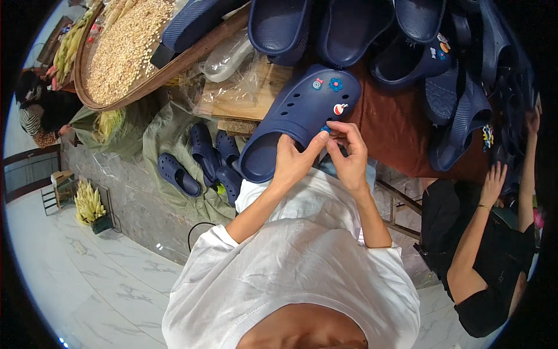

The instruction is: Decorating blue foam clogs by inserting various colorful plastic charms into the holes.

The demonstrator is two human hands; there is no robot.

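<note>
The left hand (294, 164) is gripping the blue clog (305, 99) at its opening; the clog is above the lap, its toe pointing away. The right hand (351, 156) has its fingers bent, one fingertip at a small charm (326, 128); I cannot tell whether it pinches this. Farther, other clogs (349, 29) lie near a brown cloth (392, 128), and a tray (197, 50) carries kernels (131, 49).

It looks like a makeshift workshop, perhaps inside a home. Navy clogs (351, 26) crowd a counter (386, 136) covered in brown, where a person in black (465, 256) reaches among them. Farm produce shares the room: corn kernels (131, 52) in a round tray (197, 50), and pale cobs (90, 203) above marble-patterned floor tiles (122, 291).
</note>
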